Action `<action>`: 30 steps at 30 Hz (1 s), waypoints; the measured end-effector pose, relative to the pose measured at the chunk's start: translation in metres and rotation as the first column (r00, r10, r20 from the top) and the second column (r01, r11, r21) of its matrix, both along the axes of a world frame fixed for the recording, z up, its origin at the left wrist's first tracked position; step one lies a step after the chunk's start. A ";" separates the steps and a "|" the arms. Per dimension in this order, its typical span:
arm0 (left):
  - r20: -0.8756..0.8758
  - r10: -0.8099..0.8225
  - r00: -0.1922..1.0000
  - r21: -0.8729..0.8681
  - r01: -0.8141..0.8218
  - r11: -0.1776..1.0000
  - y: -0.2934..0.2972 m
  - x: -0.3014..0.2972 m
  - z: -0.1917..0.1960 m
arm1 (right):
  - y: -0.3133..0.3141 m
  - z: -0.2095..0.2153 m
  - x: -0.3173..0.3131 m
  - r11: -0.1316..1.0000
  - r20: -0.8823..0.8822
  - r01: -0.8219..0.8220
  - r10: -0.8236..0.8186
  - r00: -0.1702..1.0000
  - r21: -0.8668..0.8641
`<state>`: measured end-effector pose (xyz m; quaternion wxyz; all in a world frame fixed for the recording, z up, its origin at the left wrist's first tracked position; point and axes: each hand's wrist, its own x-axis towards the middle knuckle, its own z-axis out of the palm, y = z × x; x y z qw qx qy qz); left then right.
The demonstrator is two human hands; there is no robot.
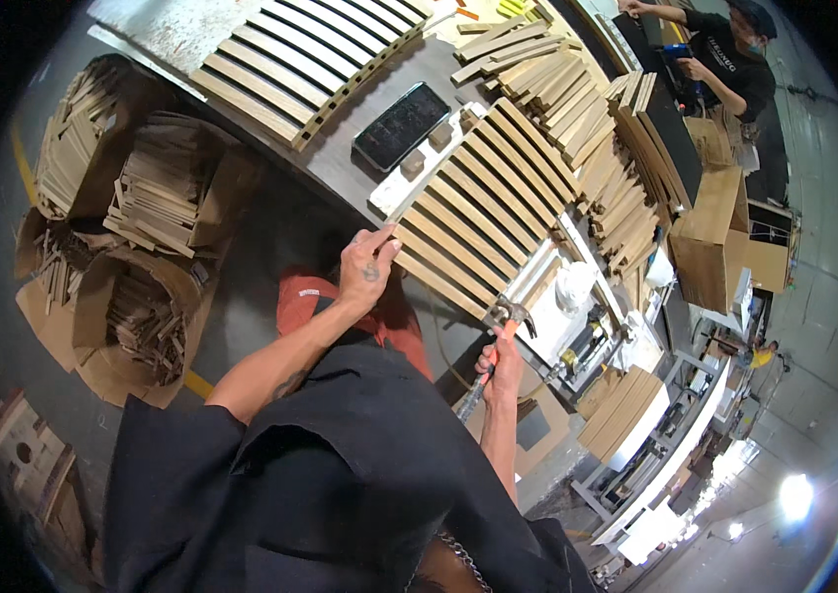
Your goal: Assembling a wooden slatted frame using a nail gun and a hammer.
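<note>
A slatted wooden panel (478,203), light slats side by side with dark gaps, lies on the bench in front of me. My left hand (367,267) is closed at its near left corner, thumb and forefinger against the edge. In my right hand (503,368) is a claw hammer (510,314) with an orange and dark handle. The hammer's metal head is at the panel's near right corner; whether it touches the wood I cannot tell. Beyond the panel's left end lies a black rectangular tray-like object (402,127), near small wooden blocks (413,163).
Another slatted panel (315,59) lies at the far left of the bench. Loose wooden strips (557,94) are heaped beyond my panel. Cardboard boxes of wood pieces (137,316) stand on the floor at left. A co-worker (730,59) holds a blue power tool (678,51) at far right.
</note>
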<state>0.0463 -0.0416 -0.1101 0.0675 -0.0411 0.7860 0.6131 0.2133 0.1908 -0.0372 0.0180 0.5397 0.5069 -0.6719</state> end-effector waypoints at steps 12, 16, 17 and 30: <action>0.125 -0.040 0.991 0.158 0.020 0.987 0.000 0.003 -0.008 | 0.019 0.006 0.022 0.994 0.009 0.016 -0.015 1.000 -0.105; 0.116 -0.065 0.991 0.131 0.049 0.990 0.001 0.003 0.000 | 0.017 0.000 0.024 0.949 -0.055 0.312 -0.309 0.950 0.055; 0.107 -0.047 0.993 0.098 0.037 0.995 0.001 0.003 -0.001 | 0.011 -0.002 0.019 0.990 -0.001 0.137 -0.137 0.991 0.034; 0.081 -0.021 0.996 0.089 0.014 0.996 0.003 0.002 -0.010 | 0.019 0.002 0.019 0.952 -0.024 0.305 -0.304 0.952 0.014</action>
